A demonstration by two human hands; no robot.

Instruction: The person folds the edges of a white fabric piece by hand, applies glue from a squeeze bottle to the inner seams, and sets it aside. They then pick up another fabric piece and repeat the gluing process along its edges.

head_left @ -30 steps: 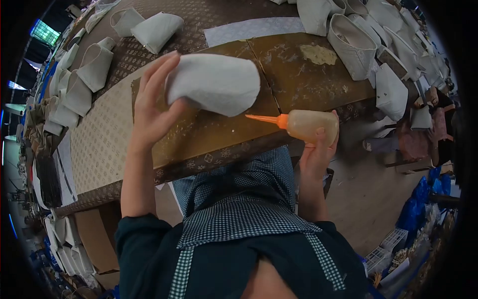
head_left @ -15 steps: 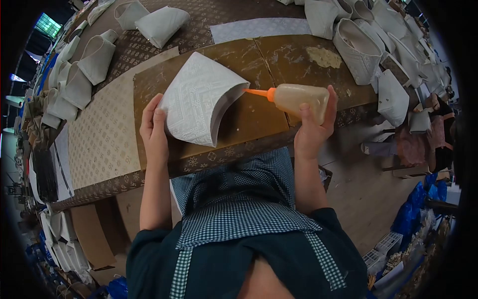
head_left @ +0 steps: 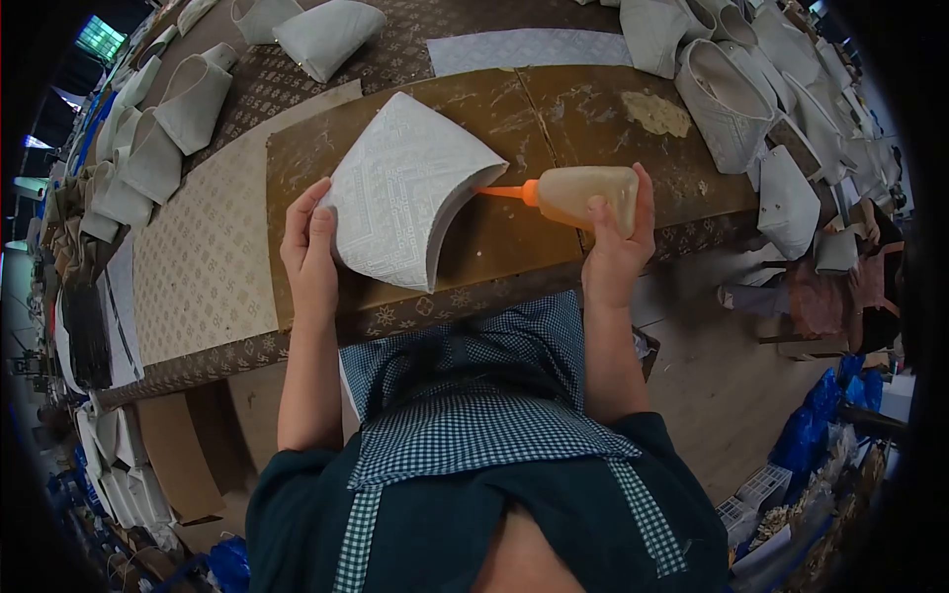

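Observation:
My left hand (head_left: 310, 237) grips the left corner of a white, embossed, pouch-shaped piece (head_left: 400, 198), its thumb and fingers closed on the edge. The piece is tilted above the brown work board (head_left: 504, 119), with its open rim facing right. In my right hand (head_left: 621, 232) is a squeeze bottle (head_left: 583, 193) of yellowish liquid, lying nearly level. Its orange nozzle (head_left: 509, 192) points left, and the tip sits right at the rim of the piece. My right thumb presses the bottle's side from below.
Similar white pieces stand at the back left (head_left: 193, 99) and in a pile at the right (head_left: 727, 104). A beige patterned sheet (head_left: 208, 247) covers the table's left part. Behind the board lies a pale strip (head_left: 529, 51). Blue bags (head_left: 816, 425) are on the floor at right.
The nozzle tip has shifted from the rim's upper corner a little down and left along the rim. The white piece has turned slightly in my left hand.

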